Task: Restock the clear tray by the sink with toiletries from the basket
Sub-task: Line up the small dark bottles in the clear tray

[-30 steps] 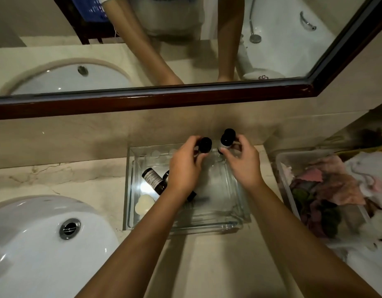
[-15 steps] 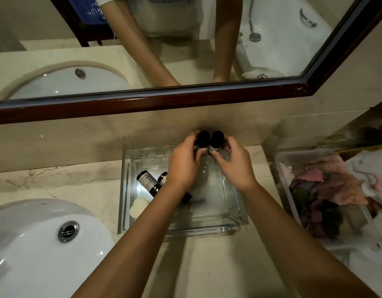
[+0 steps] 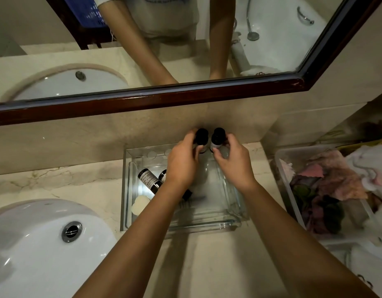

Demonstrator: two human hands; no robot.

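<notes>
We face a pale marble counter (image 3: 56,183) under a dark-framed mirror (image 3: 142,100), with a white sink (image 3: 24,254) at our left and a clear tub (image 3: 304,148) of crumpled cloths at our right. The clear tray (image 3: 207,226) sits between them, against the back wall. In its left part 2 lying bottles (image 3: 148,179) rest on their sides, and a pale heart-shaped soap (image 3: 139,204) lies nearer us. We judge the step in hand to be the placing of 2 more small bottles, upright, at the tray's far edge. Our left hand (image 3: 181,166) curls its fingers round the left bottle (image 3: 202,136), whose black cap shows above the knuckles. Our right hand (image 3: 235,166) pinches the right bottle (image 3: 217,139) between thumb and fingertips, with its pale label and black cap in view. The 2 bottles stand side by side, close together with a slim gap, both roughly upright. Whether their bases already rest on the tray floor we cannot tell, since our hands hide them. The next move, as we judge it, calls for settling both on the clear floor, loosening both grips without tipping either, and lifting the hands away clear of the lying bottles. After that, more stock would need fetching; a blue basket (image 3: 87,11) shows only as a reflection in the mirror. Much of the tray's right part is bare, so we judge the restocking to be partway done.
</notes>
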